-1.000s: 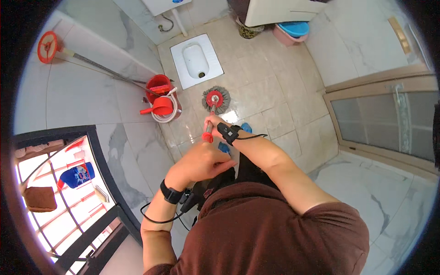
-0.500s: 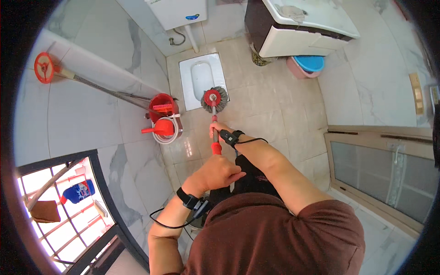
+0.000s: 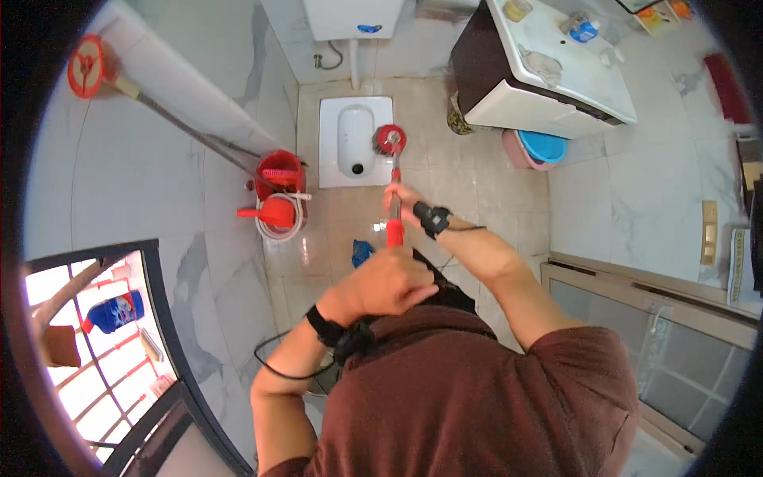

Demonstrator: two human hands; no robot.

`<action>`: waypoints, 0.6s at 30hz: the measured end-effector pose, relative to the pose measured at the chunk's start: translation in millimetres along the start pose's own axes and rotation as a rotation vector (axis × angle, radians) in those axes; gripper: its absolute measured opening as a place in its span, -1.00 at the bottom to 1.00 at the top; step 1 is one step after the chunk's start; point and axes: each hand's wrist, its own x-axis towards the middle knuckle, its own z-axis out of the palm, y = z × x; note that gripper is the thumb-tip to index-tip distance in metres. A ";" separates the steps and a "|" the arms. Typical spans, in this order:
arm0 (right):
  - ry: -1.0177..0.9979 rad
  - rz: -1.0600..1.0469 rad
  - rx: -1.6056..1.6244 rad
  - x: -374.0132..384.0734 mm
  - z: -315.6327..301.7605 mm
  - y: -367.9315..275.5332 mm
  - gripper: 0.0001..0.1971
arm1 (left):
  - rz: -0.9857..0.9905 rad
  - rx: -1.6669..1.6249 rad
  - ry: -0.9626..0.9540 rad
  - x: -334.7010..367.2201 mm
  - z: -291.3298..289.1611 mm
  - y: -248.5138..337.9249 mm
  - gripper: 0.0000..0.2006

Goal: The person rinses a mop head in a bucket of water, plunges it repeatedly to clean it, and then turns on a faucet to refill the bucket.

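A spin mop with a red round head and grey strands reaches away from me, its head beside the right edge of the white squat toilet. My right hand is closed round the metal part of the handle, below the red grip. Nearer my body, my left hand is closed over the top end of that grip. Both wrists wear black straps with small devices. The strands are partly hidden under the red disc.
Left of the toilet stand a red bucket and a red dipper on a coiled white hose. A long pole leans there. At right are a vanity cabinet and blue and pink basins. A blue item lies near my feet.
The mop head has moved away from me and right, from the toilet's near right corner to along its right edge. Both hands keep their hold. The view has shifted slightly.
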 end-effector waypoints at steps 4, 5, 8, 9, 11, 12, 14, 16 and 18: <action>0.044 -0.082 -0.045 5.2 4.6 -55.5 -0.85 | 0.009 -0.012 0.067 19.9 -16.1 -23.2 -0.75; 0.041 -0.076 -0.065 7.1 2.5 -71.0 -0.85 | 0.007 -0.003 0.086 27.2 -18.3 -33.1 -0.75; 0.015 -0.056 -0.133 15.9 -5.8 -119.2 -0.85 | -0.017 -0.006 0.176 54.5 -21.7 -65.6 -0.72; 0.078 -0.101 -0.156 21.6 -7.4 -134.9 -0.86 | -0.025 0.002 0.193 64.8 -23.9 -74.9 -0.72; 0.134 -0.128 -0.189 35.8 -5.5 -160.1 -0.86 | -0.115 0.017 0.239 83.6 -30.3 -94.8 -0.71; 0.174 -0.145 -0.259 45.0 -4.4 -171.6 -0.87 | -0.098 0.017 0.294 92.1 -27.7 -113.3 -0.72; 0.159 -0.155 -0.317 74.5 -48.8 -232.4 -0.87 | -0.061 0.023 0.324 129.6 -31.1 -140.2 -0.73; 0.179 -0.121 -0.322 105.2 -36.2 -247.0 -0.86 | -0.116 0.040 0.384 139.4 -39.9 -169.4 -0.74; 0.202 -0.147 -0.424 129.3 -22.9 -261.7 -0.88 | -0.211 0.071 0.437 152.9 -53.3 -187.6 -0.77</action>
